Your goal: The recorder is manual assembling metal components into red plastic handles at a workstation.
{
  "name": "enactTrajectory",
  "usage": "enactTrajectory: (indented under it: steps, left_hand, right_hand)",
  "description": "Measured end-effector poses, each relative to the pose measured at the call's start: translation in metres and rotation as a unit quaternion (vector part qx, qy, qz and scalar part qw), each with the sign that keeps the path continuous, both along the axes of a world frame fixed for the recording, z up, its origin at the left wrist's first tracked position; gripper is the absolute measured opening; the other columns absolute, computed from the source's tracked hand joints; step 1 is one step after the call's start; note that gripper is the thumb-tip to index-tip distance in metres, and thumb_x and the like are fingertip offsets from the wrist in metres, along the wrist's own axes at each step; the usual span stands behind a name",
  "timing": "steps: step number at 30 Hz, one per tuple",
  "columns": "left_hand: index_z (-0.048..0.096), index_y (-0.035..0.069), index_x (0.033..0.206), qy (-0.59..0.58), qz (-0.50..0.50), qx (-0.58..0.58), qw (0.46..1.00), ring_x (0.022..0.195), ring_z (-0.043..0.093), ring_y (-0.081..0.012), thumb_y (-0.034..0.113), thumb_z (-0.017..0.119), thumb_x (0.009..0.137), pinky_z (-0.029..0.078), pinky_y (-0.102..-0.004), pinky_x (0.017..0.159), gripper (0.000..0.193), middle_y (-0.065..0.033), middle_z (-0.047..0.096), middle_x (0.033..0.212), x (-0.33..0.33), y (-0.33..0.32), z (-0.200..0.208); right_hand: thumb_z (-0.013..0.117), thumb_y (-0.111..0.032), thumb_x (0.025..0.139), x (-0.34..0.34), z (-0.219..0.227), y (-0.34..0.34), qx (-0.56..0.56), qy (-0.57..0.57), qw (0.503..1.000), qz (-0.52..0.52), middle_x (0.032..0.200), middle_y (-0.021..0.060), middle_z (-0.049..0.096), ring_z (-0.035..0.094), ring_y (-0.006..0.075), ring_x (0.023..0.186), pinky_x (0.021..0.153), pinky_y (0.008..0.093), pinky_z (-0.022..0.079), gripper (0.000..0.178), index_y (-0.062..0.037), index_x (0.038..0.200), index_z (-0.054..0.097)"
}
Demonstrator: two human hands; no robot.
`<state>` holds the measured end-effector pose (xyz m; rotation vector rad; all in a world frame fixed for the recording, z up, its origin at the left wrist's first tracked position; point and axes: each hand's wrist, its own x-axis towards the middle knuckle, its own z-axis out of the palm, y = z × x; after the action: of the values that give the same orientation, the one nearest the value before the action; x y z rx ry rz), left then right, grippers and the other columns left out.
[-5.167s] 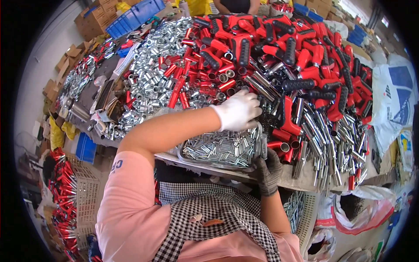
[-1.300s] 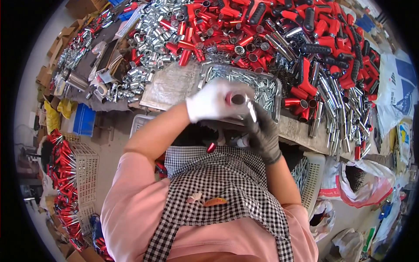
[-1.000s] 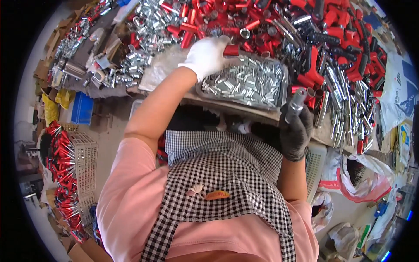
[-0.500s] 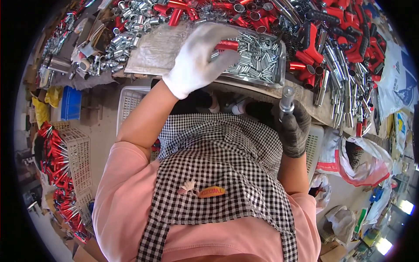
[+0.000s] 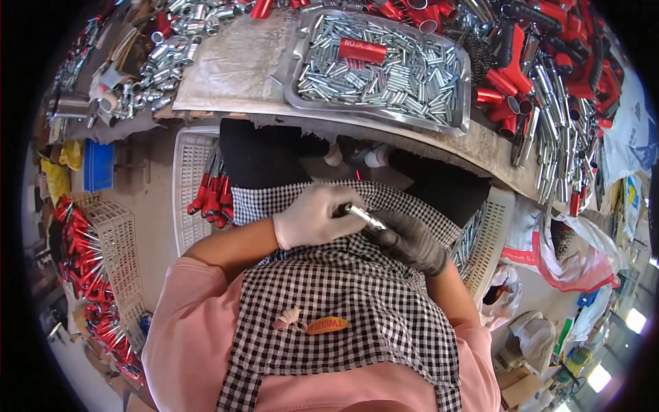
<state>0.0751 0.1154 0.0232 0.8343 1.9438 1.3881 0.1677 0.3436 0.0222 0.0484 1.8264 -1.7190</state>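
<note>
The red sleeve (image 5: 362, 51) has moved from the left hand (image 5: 316, 218) onto the pins (image 5: 419, 75) in the tray (image 5: 377, 114), freeing that hand; above the apron (image 5: 384, 329), the right hand (image 5: 414, 243) grips the metal tube (image 5: 368, 219). Left grip: cannot tell.

Both hands (image 5: 310, 218) (image 5: 412, 245) held close together, apparently curled inward.
</note>
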Motion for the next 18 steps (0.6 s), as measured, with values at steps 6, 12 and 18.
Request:
enactTrajectory:
  steps: [6,12,18]
  left_hand:
    - [0.067,0.002,0.092,-0.182,0.075,0.009,0.98,0.068,0.062,-0.0154,0.01,0.069,0.081,0.048,-0.0284,0.064,0.013,-0.0077,0.067,0.082,-0.003,-0.017,-0.028]
    - [0.065,0.001,0.092,-0.1,0.029,0.01,0.995,0.073,0.062,-0.0191,0.011,0.068,0.08,0.049,-0.0319,0.07,0.016,-0.0092,0.065,0.079,-0.021,-0.015,-0.051]
    - [0.062,0.007,0.098,0.156,-0.054,-0.005,0.986,0.072,0.061,-0.028,0.018,0.071,0.077,0.049,-0.0382,0.066,0.026,-0.0099,0.062,0.078,-0.037,0.003,-0.034]
  right_hand:
    - [0.059,-0.036,0.092,-0.02,-0.006,0.017,0.141,0.034,0.983,0.113,0.098,0.0161,0.069,0.068,0.0319,0.087,0.076,0.0379,0.054,0.042,-0.007,0.122,0.059]
    - [0.063,-0.029,0.09,-0.031,-0.027,0.019,0.138,0.048,0.986,0.08,0.093,0.0151,0.067,0.066,0.0237,0.086,0.077,0.0336,0.052,0.039,0.0001,0.117,0.061]
    - [0.064,-0.031,0.089,-0.041,-0.013,0.017,0.114,0.105,0.987,0.04,0.09,0.0154,0.067,0.066,0.0234,0.08,0.072,0.0333,0.052,0.04,0.0002,0.113,0.062]
